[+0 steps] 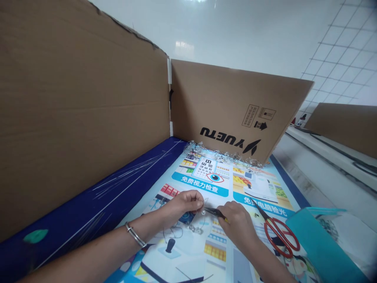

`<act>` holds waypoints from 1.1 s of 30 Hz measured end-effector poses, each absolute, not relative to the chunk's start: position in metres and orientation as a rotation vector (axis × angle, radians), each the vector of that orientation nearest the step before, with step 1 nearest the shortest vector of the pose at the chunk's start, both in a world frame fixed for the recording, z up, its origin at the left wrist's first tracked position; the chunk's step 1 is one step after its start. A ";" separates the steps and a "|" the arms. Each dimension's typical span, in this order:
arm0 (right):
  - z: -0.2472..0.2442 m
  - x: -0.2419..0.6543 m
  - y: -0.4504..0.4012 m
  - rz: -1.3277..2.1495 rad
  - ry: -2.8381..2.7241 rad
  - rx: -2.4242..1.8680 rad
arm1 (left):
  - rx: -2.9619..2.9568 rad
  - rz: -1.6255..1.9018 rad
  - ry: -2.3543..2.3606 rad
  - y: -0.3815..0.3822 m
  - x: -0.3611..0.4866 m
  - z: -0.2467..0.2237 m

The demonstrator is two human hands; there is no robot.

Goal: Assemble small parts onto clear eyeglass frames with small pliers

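Note:
Near the middle of the printed sheet, my left hand pinches a thin wire strand with small clear beads hanging below the fingers. My right hand is closed around the handles of dark-tipped pliers. The pliers' tips point left and reach the strand just beside my left fingertips; whether the jaws grip it is too small to tell. A dark thin cord curls under my left wrist, which wears a metal bangle.
Red-handled scissors lie right of my right hand, beside a teal folder. Clear beaded pieces line the far edge of the sheet. Cardboard panels stand behind and left. Thin strands and a green piece lie on blue.

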State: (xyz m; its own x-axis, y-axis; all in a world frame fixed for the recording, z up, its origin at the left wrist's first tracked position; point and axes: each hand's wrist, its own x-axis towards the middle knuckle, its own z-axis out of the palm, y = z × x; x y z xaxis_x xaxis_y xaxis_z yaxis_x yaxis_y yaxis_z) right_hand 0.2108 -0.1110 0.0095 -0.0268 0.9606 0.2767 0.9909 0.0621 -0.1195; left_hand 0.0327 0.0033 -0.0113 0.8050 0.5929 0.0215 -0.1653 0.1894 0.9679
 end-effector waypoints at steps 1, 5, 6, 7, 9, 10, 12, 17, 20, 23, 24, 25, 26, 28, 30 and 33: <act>0.010 0.211 -0.111 -0.142 -2.055 -1.978 | 1.282 0.556 0.398 0.003 0.033 -0.012; 0.011 0.210 -0.111 -0.107 -2.035 -2.004 | 1.285 0.550 0.400 0.003 0.032 -0.009; 0.011 0.210 -0.111 -0.099 -2.032 -2.008 | 1.287 0.548 0.411 0.003 0.032 -0.008; 0.010 0.210 -0.111 -0.093 -2.027 -2.011 | 1.294 0.549 0.427 0.003 0.032 -0.006; 0.010 0.209 -0.111 -0.081 -2.023 -2.011 | 1.320 0.567 0.472 0.001 0.031 -0.001; 0.009 0.209 -0.111 -0.074 -2.022 -2.010 | 1.336 0.585 0.492 0.001 0.030 0.001; 0.009 0.209 -0.111 -0.064 -2.021 -2.009 | 1.350 0.606 0.508 -0.001 0.029 0.005; 0.010 0.208 -0.111 -0.035 -2.016 -2.011 | 1.304 0.589 0.469 -0.001 0.029 0.007; 0.011 0.208 -0.111 -0.025 -2.020 -2.002 | 1.326 0.591 0.458 0.001 0.030 0.005; 0.012 0.208 -0.112 -0.037 -2.025 -1.996 | 1.374 0.598 0.449 0.001 0.030 0.004; 0.011 0.208 -0.112 -0.042 -2.025 -1.996 | 1.395 0.605 0.450 0.001 0.030 0.004; 0.011 0.208 -0.112 -0.045 -2.024 -1.997 | 1.417 0.610 0.452 0.000 0.030 0.003; 0.011 0.207 -0.112 -0.046 -2.021 -1.999 | 1.437 0.611 0.453 0.000 0.030 0.003; 0.012 0.206 -0.112 -0.038 -2.015 -2.000 | 1.461 0.611 0.452 -0.001 0.031 0.003; 0.013 0.205 -0.112 -0.021 -2.011 -2.007 | 1.465 0.614 0.456 -0.002 0.031 0.002; 0.015 0.205 -0.112 0.029 -2.016 -2.011 | 1.459 0.618 0.469 -0.002 0.031 0.002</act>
